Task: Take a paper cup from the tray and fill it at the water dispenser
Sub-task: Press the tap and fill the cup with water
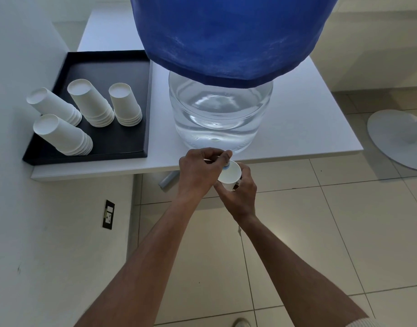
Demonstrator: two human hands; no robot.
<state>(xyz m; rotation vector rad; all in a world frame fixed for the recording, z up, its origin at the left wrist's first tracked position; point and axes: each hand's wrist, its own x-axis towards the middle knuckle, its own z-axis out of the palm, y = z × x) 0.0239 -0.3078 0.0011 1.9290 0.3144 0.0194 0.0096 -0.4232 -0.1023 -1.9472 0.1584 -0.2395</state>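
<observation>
Under the tap, the right hand [240, 194] grips a paper cup [229, 174], mouth tilted up-left; left hand [200, 171] pinches the tap [227, 155].

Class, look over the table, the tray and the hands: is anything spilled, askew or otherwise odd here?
Nothing is spilled or damaged. The cup stacks on the tray only seem to lean, probably from the wide lens. The right hand holds a cup tilted under the tap, which the left hand works.
</observation>
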